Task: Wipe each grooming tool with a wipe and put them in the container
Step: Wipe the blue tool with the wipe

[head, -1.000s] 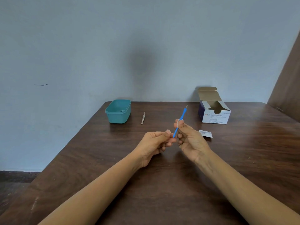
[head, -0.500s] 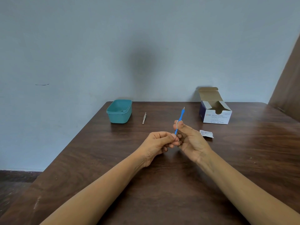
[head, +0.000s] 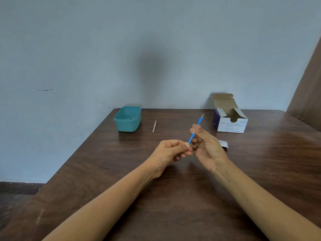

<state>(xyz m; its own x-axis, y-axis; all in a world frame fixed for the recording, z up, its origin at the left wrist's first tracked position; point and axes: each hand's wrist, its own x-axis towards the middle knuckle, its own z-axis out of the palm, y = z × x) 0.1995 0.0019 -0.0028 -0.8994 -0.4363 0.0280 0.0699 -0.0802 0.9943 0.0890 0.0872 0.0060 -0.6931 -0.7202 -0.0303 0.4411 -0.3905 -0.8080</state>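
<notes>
Midway over the table [head: 173, 214], left hand [head: 171, 153] pinching blue cuticle tool [head: 195, 131] at its lower end, right hand [head: 206, 146] closed around shaft with wipe [head: 194, 128], teal container [head: 127, 119] at ten o'clock, tweezers [head: 154, 126] beside it.

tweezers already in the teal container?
No, the tweezers lie on the table, to the right of the teal container and apart from it.
</notes>
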